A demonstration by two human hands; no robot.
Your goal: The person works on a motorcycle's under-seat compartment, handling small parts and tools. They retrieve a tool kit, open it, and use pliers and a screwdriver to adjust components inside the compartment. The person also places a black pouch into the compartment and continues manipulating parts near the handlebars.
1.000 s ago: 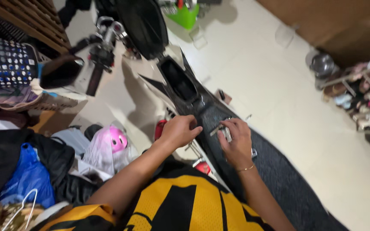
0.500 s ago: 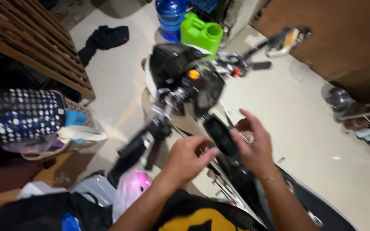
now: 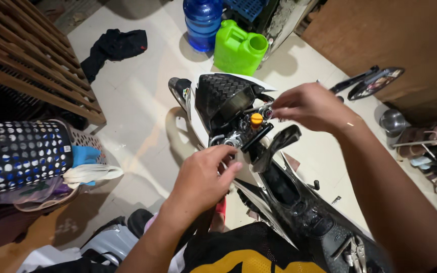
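Black scooter (image 3: 279, 187), hands on handlebar

A home's storage corner doubling as a garage — motorbike (image 3: 259, 151) parked on pale floor tiles (image 3: 142, 106), laundry basket (image 3: 21, 151), shoe rack (image 3: 431, 151), blue water jug (image 3: 202, 23), green jerrycan (image 3: 238, 48) — all household clutter.

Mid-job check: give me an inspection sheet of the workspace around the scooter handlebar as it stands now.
Surface: pale tiled floor, shadowed in places.
Job's things: scooter handlebar with orange button; black dash cover.
Clutter: black cloth, blue water bottle, green jerrycan, dotted laundry basket.
Grippers: left hand on the left grip; right hand pinching a small part at the bar.
Cables: nothing seen.
Surroundings: wooden slats, mirror, shoe rack.
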